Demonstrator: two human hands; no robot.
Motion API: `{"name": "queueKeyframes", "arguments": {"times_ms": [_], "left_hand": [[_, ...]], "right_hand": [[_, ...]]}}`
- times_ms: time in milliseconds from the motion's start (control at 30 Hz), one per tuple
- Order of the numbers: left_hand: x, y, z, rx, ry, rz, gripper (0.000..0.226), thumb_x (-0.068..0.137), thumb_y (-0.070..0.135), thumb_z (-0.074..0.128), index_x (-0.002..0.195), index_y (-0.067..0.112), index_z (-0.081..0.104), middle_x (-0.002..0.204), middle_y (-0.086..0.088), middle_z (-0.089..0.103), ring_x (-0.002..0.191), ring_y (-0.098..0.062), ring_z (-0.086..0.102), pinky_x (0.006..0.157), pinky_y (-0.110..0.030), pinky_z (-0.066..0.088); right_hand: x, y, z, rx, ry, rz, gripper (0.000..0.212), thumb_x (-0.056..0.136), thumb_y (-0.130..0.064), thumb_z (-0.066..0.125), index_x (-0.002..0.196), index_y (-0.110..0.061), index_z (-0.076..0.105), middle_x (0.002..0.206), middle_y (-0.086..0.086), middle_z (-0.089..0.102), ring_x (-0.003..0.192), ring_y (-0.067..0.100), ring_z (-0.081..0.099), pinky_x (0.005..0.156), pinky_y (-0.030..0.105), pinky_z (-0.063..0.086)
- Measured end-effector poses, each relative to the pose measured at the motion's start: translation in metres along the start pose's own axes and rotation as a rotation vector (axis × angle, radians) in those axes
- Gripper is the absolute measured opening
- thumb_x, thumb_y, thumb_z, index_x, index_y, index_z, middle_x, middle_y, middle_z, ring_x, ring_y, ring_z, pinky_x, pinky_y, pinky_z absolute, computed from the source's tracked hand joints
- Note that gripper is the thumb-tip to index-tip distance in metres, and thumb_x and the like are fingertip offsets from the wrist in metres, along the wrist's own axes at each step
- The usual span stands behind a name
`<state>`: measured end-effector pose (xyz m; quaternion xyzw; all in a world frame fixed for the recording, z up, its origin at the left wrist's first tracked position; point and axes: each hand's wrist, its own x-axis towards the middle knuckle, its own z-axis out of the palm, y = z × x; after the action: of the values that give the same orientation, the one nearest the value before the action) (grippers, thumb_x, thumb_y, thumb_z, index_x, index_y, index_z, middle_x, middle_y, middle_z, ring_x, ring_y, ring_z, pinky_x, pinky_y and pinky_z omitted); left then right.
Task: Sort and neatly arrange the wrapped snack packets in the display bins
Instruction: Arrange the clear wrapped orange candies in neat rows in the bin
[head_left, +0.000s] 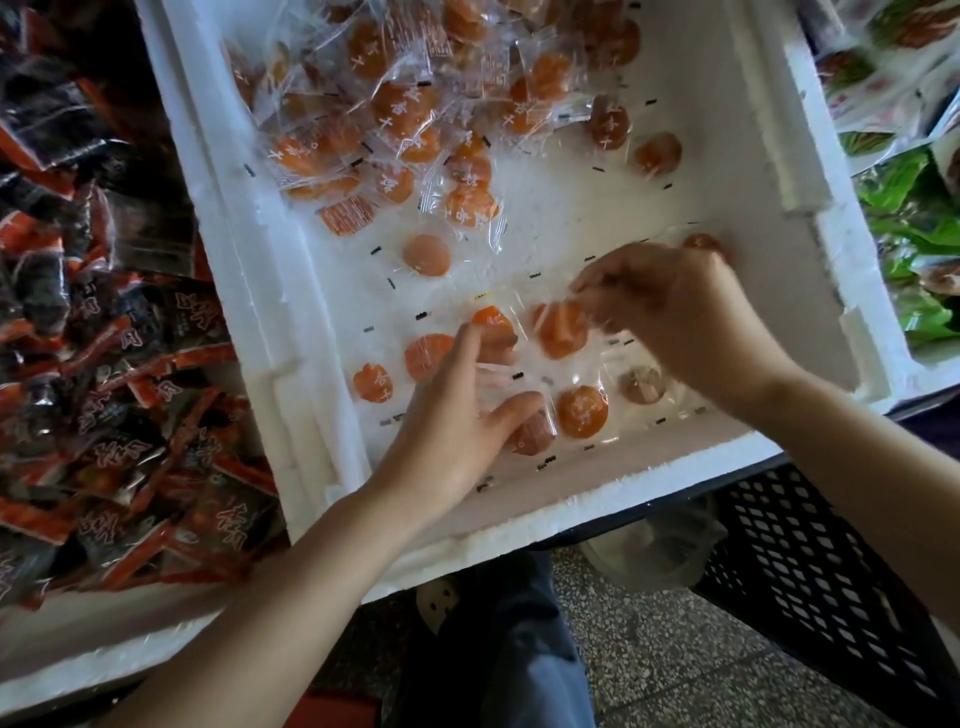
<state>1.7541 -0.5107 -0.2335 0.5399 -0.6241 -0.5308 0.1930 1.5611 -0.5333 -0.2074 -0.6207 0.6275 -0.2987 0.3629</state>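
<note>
A white foam bin (524, 525) holds clear-wrapped orange round snack packets. A loose heap of them (415, 104) fills the far end, and single packets lie spread in rows at the near end (582, 410). My left hand (457, 415) lies over the near row with fingers spread, its fingertips touching packets. My right hand (670, 312) is blurred; its fingers are bunched and pinch the clear wrapper of an orange packet (561, 330). Another packet (701, 241) peeks out behind that hand.
A bin of black-and-red packets (104, 364) stands to the left. Green packets (914, 234) fill a bin to the right. A black plastic crate (810, 566) sits under the foam bin, above a speckled floor. My trouser leg (498, 634) shows below.
</note>
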Motion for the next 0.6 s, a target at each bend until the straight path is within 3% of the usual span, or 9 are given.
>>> {"name": "queueKeyframes", "arguments": {"times_ms": [67,167,233,300,400,467,533,600], "left_hand": [[0.005,-0.007,0.006,0.197,-0.060,0.026,0.050,0.087,0.025,0.070,0.131,0.021,0.047,0.131,0.007,0.052,0.120,-0.004,0.048,0.097,-0.006,0.033],[0.008,-0.013,0.012,0.482,-0.175,0.074,0.060,0.091,0.032,0.063,0.144,0.019,0.037,0.146,0.006,0.037,0.135,-0.008,0.031,0.110,-0.015,0.020],[0.009,-0.016,0.015,0.595,-0.222,0.089,0.064,0.093,0.032,0.060,0.149,0.019,0.032,0.147,0.006,0.031,0.139,-0.009,0.024,0.116,-0.023,0.012],[0.009,-0.018,0.017,0.645,-0.215,0.111,0.065,0.093,0.031,0.061,0.149,0.020,0.032,0.147,0.004,0.030,0.140,-0.011,0.022,0.120,-0.027,0.010],[0.009,-0.020,0.019,0.659,-0.186,0.131,0.065,0.091,0.030,0.064,0.148,0.019,0.036,0.145,0.002,0.032,0.139,-0.013,0.025,0.120,-0.029,0.013],[0.009,-0.022,0.020,0.658,-0.175,0.141,0.063,0.091,0.030,0.064,0.147,0.019,0.038,0.144,0.004,0.033,0.138,-0.012,0.025,0.118,-0.027,0.014],[0.009,-0.024,0.021,0.655,-0.162,0.150,0.062,0.091,0.029,0.064,0.146,0.018,0.039,0.143,0.003,0.033,0.138,-0.013,0.026,0.117,-0.027,0.015],[0.009,-0.026,0.022,0.660,-0.156,0.159,0.062,0.092,0.028,0.064,0.147,0.018,0.038,0.142,0.003,0.033,0.137,-0.013,0.027,0.116,-0.027,0.016]], "right_hand": [[0.008,0.010,-0.013,-0.142,0.032,-0.041,0.011,0.083,-0.017,0.067,0.094,-0.019,0.069,0.078,-0.013,0.067,0.070,0.002,0.065,0.069,0.006,0.048],[0.011,0.030,-0.013,-0.331,-0.206,-0.087,0.012,0.084,-0.021,0.065,0.095,-0.018,0.068,0.085,-0.012,0.066,0.070,-0.010,0.061,0.074,0.007,0.049],[0.009,0.041,-0.004,-0.384,-0.392,-0.027,0.011,0.087,-0.020,0.061,0.097,-0.018,0.065,0.086,-0.012,0.064,0.070,-0.005,0.063,0.075,0.020,0.055],[0.009,0.048,0.004,-0.401,-0.466,0.028,0.011,0.089,-0.022,0.060,0.098,-0.015,0.064,0.087,-0.008,0.065,0.071,0.010,0.066,0.068,0.032,0.057],[0.011,0.053,0.013,-0.422,-0.470,0.040,0.018,0.090,-0.024,0.061,0.104,-0.013,0.064,0.095,0.000,0.067,0.074,0.010,0.062,0.065,0.025,0.053],[0.009,0.054,0.017,-0.410,-0.476,0.052,0.020,0.089,-0.026,0.061,0.105,-0.015,0.065,0.092,-0.003,0.065,0.080,0.012,0.063,0.071,0.027,0.053],[0.004,0.053,0.018,-0.432,-0.466,0.041,0.020,0.089,-0.029,0.062,0.105,-0.018,0.063,0.088,-0.011,0.059,0.079,0.006,0.060,0.067,0.015,0.048],[-0.001,0.052,0.018,-0.495,-0.417,-0.026,0.024,0.088,-0.028,0.063,0.111,-0.019,0.061,0.099,-0.011,0.058,0.081,0.004,0.055,0.064,0.010,0.040]]}}
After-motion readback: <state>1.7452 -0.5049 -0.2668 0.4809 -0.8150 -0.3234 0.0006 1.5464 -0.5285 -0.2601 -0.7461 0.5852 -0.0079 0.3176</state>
